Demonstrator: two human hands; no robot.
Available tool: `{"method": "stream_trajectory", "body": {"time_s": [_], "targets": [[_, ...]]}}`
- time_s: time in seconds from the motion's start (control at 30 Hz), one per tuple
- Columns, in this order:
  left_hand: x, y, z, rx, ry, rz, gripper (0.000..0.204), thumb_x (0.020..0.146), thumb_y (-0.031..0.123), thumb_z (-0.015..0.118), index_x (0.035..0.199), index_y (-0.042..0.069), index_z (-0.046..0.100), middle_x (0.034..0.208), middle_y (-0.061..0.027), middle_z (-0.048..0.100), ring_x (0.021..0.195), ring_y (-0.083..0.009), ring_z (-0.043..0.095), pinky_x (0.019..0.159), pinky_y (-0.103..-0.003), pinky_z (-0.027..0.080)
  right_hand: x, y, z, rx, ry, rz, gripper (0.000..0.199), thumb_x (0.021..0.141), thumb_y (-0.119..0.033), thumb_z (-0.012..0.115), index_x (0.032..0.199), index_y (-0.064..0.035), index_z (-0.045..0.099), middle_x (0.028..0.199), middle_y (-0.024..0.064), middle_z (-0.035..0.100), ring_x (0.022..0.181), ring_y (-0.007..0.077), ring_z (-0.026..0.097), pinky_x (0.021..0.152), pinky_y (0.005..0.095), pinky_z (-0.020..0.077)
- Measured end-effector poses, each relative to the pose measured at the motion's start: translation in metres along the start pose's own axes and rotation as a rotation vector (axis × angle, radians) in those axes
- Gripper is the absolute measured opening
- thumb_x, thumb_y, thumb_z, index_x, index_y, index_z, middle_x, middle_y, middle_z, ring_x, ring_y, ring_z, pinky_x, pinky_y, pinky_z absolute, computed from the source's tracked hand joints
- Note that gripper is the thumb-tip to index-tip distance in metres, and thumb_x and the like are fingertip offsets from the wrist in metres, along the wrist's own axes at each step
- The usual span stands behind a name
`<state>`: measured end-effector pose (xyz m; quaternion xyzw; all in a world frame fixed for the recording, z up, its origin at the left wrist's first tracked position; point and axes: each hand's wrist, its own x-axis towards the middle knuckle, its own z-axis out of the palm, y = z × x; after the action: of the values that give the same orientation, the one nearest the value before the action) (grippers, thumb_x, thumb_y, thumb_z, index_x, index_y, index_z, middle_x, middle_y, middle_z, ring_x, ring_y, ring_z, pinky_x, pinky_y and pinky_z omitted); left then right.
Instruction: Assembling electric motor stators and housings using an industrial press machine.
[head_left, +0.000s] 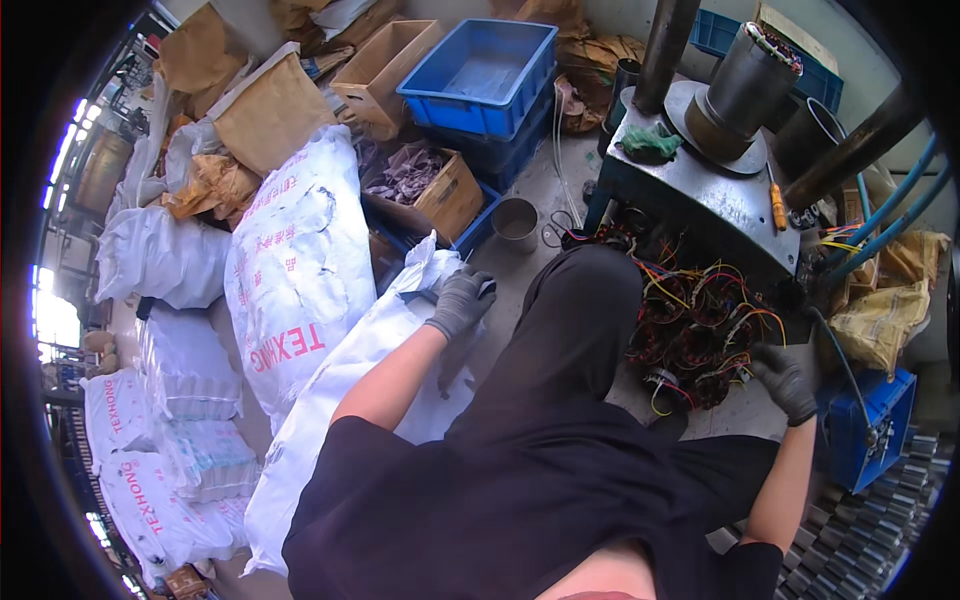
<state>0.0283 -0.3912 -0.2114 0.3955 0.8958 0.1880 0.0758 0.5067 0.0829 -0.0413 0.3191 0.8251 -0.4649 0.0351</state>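
Observation:
My left hand [462,302], in a grey glove, is at the bunched mouth of a long white woven sack [330,420], its fingers curled on the sack's edge. The sack lies along my left side. My right hand [785,385], also gloved, hangs beside a cluster of motor stators [690,335] on the floor. Its fingers are bent but apart, close to the loose coloured lead wires [745,375]. Copper-brown windings with red, yellow and white leads show on the stators. Whether my right fingertips touch a wire is hard to make out.
A metal press table [700,190] carries a steel cylinder [755,80], a green cloth [650,143] and an orange-handled screwdriver [777,205]. Blue crates [480,75], a wooden box [447,195], a metal cup [516,222] and scissors [556,232] lie ahead. Full white sacks [295,270] stand left; steel parts [870,530] are stacked right.

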Motion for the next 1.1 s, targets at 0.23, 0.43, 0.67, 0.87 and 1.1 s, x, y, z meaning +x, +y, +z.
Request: {"method": "stream_trajectory", "body": {"time_s": [0.23,0.43,0.67,0.87,1.1], "targets": [[0.125,-0.005,0.048,-0.01,-0.227,-0.385,0.067,0.09,0.046,0.073,0.148,0.016,0.058,0.141,-0.0217,0.063,0.13,-0.0397,0.062,0.108,-0.049,0.051,0.021,-0.032,0.036,-0.06,-0.066,0.054,0.049,0.092,-0.021,0.078,0.135,0.0006,0.066,0.123,0.0181,0.073,0.112,0.0273,0.07,0.098,0.0373,0.0549],[0.168,-0.014,0.112,0.017,-0.131,-0.6,0.06,0.089,0.042,0.071,0.142,0.016,0.064,0.143,-0.0217,0.063,0.131,-0.036,0.063,0.11,-0.048,0.051,-0.027,-0.09,0.007,-0.554,0.413,-0.309,0.04,0.09,-0.01,0.074,0.129,-0.0033,0.068,0.117,0.016,0.073,0.107,0.0353,0.07,0.103,0.0442,0.0517],[0.171,-0.045,0.09,-0.23,0.17,-0.543,0.057,0.084,0.041,0.08,0.127,0.004,0.071,0.127,-0.0249,0.071,0.118,-0.0424,0.067,0.101,-0.048,0.053,-0.143,-0.115,-0.032,-0.923,1.508,-0.64,0.029,0.103,-0.008,0.064,0.131,-0.0007,0.064,0.127,0.0195,0.069,0.116,0.0357,0.067,0.112,0.052,0.0456],[0.136,-0.013,-0.001,-0.674,0.491,-0.292,0.045,0.089,0.024,0.078,0.125,-0.002,0.07,0.114,-0.0176,0.076,0.108,-0.0304,0.071,0.096,-0.042,0.054,-0.143,-0.034,-0.033,-0.188,1.488,-0.457,0.026,0.108,-0.008,0.058,0.133,0.0002,0.063,0.132,0.0171,0.066,0.118,0.0297,0.065,0.105,0.042,0.051],[0.138,0.089,-0.161,-1.202,0.582,0.062,0.028,0.098,0.023,0.078,0.112,0.003,0.067,0.102,-0.0011,0.065,0.092,-0.0148,0.063,0.088,-0.032,0.06,-0.055,-0.076,-0.081,-0.22,1.595,-0.533,0.032,0.106,-0.004,0.058,0.138,-0.0014,0.055,0.125,0.0173,0.065,0.112,0.0261,0.066,0.093,0.0364,0.056]]}}
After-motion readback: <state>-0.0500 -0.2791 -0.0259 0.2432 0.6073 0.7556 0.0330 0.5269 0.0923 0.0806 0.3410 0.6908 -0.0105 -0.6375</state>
